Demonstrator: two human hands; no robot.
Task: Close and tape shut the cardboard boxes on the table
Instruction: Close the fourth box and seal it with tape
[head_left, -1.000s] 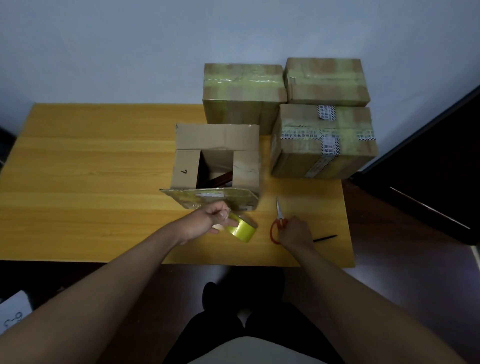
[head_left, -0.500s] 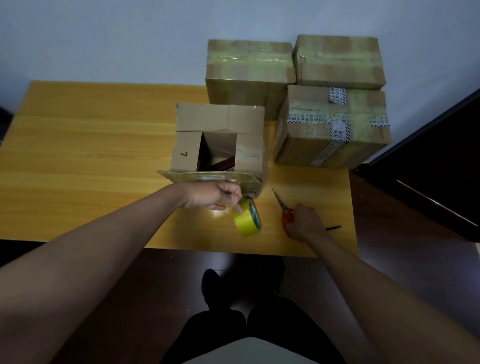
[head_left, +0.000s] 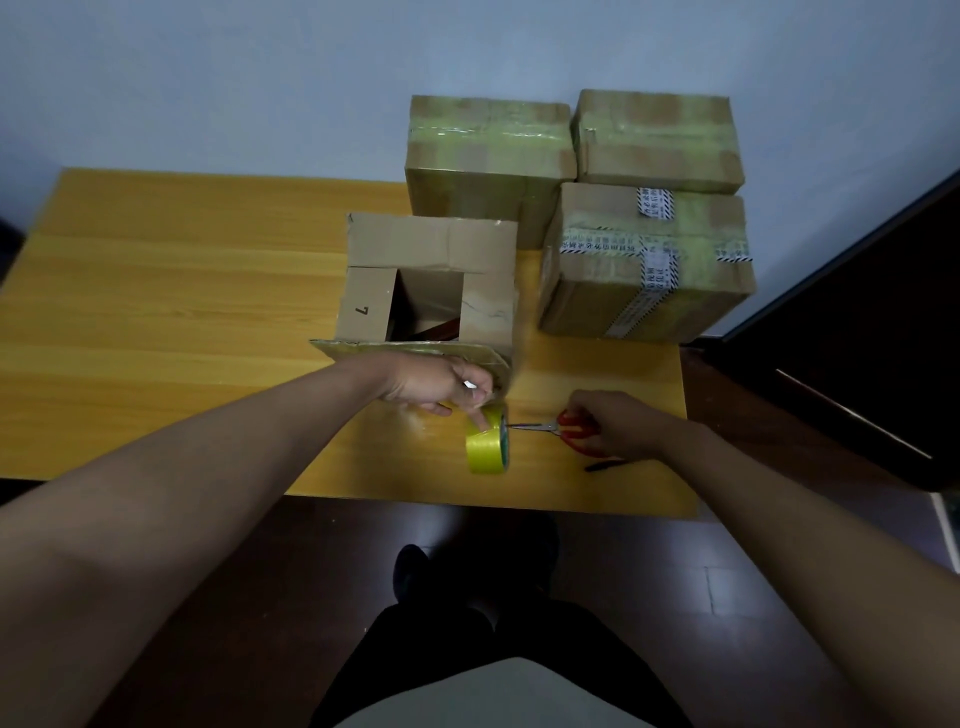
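An open cardboard box (head_left: 431, 249) stands mid-table, its side flaps folded in and its near flap hanging outward toward me. My left hand (head_left: 441, 384) sits just below that flap and holds a yellow tape roll (head_left: 485, 447), a finger hooked through its core so the roll hangs on edge. My right hand (head_left: 613, 423) grips red-handled scissors (head_left: 553, 427), whose blades point left and nearly touch the roll. Three taped-shut boxes are grouped at the back right: one (head_left: 488, 156) behind the open box, another (head_left: 657, 137) beside it, and the nearest (head_left: 644, 265) to the open box's right.
The wooden table (head_left: 182, 312) spreads out to the left. A black pen (head_left: 605, 465) lies near the front edge under my right wrist. A dark cabinet (head_left: 857, 338) stands to the right of the table. The wall runs behind the boxes.
My left hand lifted the tape roll from lying flat to hanging on edge. My right hand swung the scissors from pointing away to pointing left at the roll.
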